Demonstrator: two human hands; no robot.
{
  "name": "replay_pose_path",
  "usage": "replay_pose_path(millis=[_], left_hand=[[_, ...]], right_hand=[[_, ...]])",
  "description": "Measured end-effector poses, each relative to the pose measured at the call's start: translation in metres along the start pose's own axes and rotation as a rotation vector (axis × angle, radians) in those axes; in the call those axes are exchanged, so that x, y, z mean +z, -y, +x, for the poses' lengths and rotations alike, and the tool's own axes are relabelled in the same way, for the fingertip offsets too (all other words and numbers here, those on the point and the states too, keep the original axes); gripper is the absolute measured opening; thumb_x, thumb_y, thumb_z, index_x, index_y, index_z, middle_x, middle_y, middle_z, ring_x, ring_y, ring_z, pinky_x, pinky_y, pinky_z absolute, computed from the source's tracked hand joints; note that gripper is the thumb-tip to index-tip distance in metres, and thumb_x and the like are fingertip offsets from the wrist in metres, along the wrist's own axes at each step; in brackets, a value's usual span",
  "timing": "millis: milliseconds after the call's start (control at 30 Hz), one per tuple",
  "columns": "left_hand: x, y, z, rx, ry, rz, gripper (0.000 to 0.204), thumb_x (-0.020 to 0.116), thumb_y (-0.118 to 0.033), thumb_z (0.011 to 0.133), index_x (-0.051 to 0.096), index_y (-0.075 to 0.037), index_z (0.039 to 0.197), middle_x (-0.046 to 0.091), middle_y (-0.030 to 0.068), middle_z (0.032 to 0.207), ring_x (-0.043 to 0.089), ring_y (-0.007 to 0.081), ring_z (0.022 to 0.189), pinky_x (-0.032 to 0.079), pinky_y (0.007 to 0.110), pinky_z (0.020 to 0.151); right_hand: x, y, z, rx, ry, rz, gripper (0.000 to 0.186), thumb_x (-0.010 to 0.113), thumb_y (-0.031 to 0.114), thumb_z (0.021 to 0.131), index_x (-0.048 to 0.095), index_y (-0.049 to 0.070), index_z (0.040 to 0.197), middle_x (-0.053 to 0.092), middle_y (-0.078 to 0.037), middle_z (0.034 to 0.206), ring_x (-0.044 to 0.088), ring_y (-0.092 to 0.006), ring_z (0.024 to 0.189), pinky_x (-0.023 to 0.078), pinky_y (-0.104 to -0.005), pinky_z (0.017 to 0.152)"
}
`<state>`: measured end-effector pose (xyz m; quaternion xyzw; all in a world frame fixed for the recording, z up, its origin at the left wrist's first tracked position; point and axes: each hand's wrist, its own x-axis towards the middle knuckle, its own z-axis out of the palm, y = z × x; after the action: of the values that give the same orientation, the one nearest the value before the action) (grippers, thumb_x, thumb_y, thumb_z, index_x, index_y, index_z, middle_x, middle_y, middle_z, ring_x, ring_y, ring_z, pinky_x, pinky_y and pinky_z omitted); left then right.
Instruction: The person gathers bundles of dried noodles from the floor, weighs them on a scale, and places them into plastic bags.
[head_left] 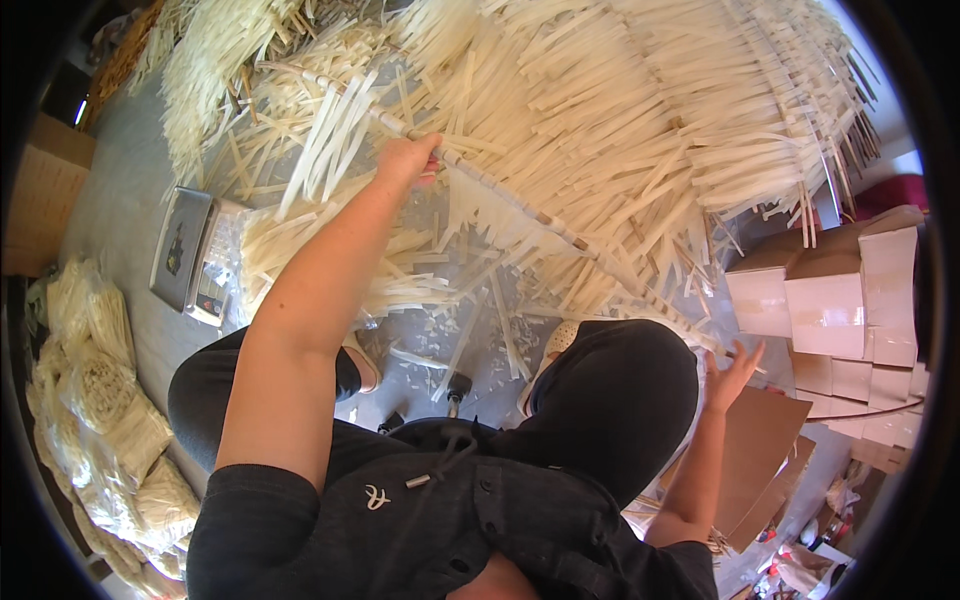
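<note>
A long pale stick [530,212] wrapped at intervals crosses diagonally from the upper middle to beside my right knee. My left hand [408,160] is closed around its upper part, arm stretched forward. Near the lower end, my right hand [725,372] has its fingers spread, beside or touching the stick; the exact contact is unclear. Loose cream strips [330,135] lie across the stick's far part, left of my left hand. A thick spread of similar strips [590,100] lies beyond and under it.
A grey box-like case [180,250] sits on the grey floor [125,210] at left, near bagged cream bundles [110,400]. Stacked cartons [820,310] and flat cardboard [745,455] are at right. My bent knees [630,400] flank the lower middle, with strip scraps between my feet.
</note>
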<state>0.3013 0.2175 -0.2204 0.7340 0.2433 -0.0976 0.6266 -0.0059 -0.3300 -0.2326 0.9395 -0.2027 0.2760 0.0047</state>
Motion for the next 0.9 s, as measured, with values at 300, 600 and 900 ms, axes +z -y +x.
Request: replay_pose_path(millis=[300,600,900], left_hand=[[0.001,0.004,0.007,0.032,0.054,0.107,0.044,0.069,-0.041,0.079,0.064,0.001,0.089,0.066,0.0096,0.089,0.065,0.0172,0.075,0.056,0.031,0.062],[-0.053,-0.001,0.029,0.386,-0.194,-0.236,0.035,0.056,-0.037,0.092,0.065,-0.003,0.091,0.065,0.0051,0.090,0.058,0.0117,0.075,0.049,0.027,0.064],[-0.113,-0.027,0.188,0.308,-0.371,-0.495,0.048,0.045,-0.045,0.095,0.056,-0.002,0.111,0.065,0.0112,0.104,0.059,0.0217,0.094,0.045,0.034,0.083]], right_hand=[[0.025,0.003,-0.020,0.950,0.180,1.882,0.045,0.045,0.039,0.095,0.050,0.011,0.129,0.039,-0.006,0.146,0.035,-0.0200,0.133,0.025,-0.0427,0.108],[0.062,-0.031,0.012,1.161,-0.044,1.637,0.048,0.033,0.046,0.100,0.047,0.007,0.077,0.062,-0.017,0.086,0.060,-0.0329,0.093,0.047,-0.0444,0.090],[0.062,-0.059,0.010,1.139,0.116,1.737,0.045,0.037,0.044,0.099,0.049,0.007,0.078,0.061,-0.014,0.083,0.058,-0.0312,0.090,0.045,-0.0439,0.090]])
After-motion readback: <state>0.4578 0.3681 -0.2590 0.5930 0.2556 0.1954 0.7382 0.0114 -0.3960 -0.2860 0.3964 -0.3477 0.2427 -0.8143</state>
